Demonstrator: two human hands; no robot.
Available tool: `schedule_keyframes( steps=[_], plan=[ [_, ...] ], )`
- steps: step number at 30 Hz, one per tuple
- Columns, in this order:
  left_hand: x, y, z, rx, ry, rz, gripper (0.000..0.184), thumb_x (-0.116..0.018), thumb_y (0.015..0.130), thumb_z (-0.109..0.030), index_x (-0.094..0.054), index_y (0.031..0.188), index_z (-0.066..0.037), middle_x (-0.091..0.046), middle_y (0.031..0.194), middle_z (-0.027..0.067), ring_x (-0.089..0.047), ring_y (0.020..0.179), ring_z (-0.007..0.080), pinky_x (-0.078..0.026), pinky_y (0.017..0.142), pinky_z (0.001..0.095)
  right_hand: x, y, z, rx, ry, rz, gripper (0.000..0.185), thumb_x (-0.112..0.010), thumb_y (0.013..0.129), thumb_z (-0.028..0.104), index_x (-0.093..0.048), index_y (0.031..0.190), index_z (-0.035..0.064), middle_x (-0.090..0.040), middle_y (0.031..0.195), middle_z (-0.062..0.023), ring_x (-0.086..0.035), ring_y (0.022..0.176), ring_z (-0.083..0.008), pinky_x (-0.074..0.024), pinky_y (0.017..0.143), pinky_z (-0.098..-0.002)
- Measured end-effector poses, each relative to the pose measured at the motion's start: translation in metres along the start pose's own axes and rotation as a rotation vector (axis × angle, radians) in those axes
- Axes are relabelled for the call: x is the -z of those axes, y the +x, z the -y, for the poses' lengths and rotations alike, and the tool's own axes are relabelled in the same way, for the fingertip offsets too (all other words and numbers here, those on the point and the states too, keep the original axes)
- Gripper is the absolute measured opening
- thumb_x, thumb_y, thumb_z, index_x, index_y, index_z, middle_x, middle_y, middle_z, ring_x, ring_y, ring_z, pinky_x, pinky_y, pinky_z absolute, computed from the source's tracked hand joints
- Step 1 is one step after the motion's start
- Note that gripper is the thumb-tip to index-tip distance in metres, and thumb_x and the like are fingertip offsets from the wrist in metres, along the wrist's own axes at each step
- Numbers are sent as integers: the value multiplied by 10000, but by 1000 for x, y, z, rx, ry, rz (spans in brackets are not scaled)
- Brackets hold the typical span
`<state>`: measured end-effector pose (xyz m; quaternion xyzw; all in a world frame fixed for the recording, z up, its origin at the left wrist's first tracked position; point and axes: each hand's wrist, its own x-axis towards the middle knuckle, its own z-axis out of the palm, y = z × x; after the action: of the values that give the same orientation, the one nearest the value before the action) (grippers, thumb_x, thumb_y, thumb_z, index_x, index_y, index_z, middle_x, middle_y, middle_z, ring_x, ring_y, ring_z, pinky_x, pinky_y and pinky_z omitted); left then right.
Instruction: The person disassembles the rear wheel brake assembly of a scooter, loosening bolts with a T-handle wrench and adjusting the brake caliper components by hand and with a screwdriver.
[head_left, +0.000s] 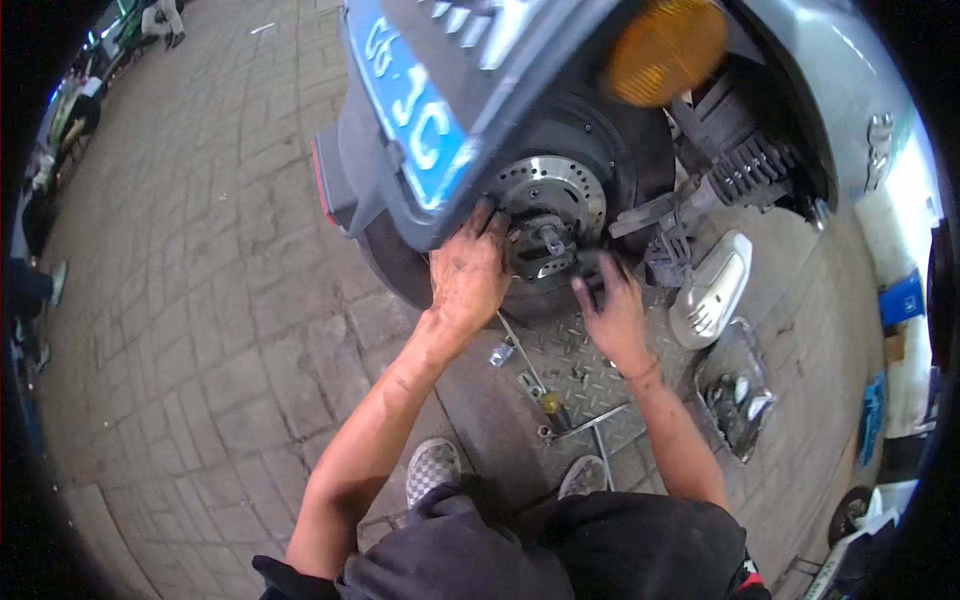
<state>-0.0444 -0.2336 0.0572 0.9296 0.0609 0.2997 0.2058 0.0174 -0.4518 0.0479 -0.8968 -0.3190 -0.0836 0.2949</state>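
A scooter wheel [395,262] stands in front of me, its drilled brake disc [575,180] and the axle end [552,238] facing me. My left hand [468,270] is at the disc's left side, with blackened fingers bent in against the hub area. What those fingers grip is hidden. To the lower right of the disc is my right hand [615,310], thumb and forefinger apart, fingertips dark and slightly blurred. I see nothing plainly held in it. Beside it on the right is the shock absorber [745,175] with its coil spring.
Overhead hang a blue licence plate [410,100] and an orange reflector [668,50]. Below the wheel, a screwdriver [553,405], a T-handle wrench [592,420] and a socket [502,353] lie about. A pale cover [712,290] and a plastic bag of parts [738,395] are on the right.
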Motion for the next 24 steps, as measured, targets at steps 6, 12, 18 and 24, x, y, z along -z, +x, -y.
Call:
schedule_keyframes(
  steps=[6, 12, 18, 24],
  plan=[
    [-8, 1, -7, 67, 111, -53, 285, -722, 805, -150, -670, 1081, -100, -585, 1214, 144, -450, 1193, 471, -356, 988, 654, -14, 18, 2, 45, 0, -192, 310, -702, 875, 189, -595, 1084, -12, -641, 956, -243, -627, 912, -438, -519, 785, -485],
    [-10, 16, -13, 33, 125, -180, 192, -715, 827, -155, -687, 1012, -115, -609, 1145, 133, -460, 1153, 470, -337, 1011, 638, -34, 5, -4, -59, 134, -59, 290, -716, 867, 170, -634, 1097, 15, -675, 929, -254, -650, 815, -447, -521, 725, -495],
    [-27, -34, 3, 125, 145, -123, 222, -714, 865, -150, -685, 1073, -78, -627, 1218, 229, -475, 1243, 495, -247, 1125, 616, -5, 6, -17, -145, 299, -187, 293, -681, 883, 201, -657, 1137, 55, -688, 927, -225, -663, 853, -418, -530, 775, -479],
    [18, -63, 39, 186, -260, 95, 233, -692, 810, 19, -724, 1040, 9, -679, 1147, 220, -622, 1102, 412, -499, 954, 457, 69, -94, -77, -357, 161, 387, 316, -666, 905, 194, -673, 1199, 80, -699, 931, -185, -672, 900, -375, -533, 829, -448]
  ],
)
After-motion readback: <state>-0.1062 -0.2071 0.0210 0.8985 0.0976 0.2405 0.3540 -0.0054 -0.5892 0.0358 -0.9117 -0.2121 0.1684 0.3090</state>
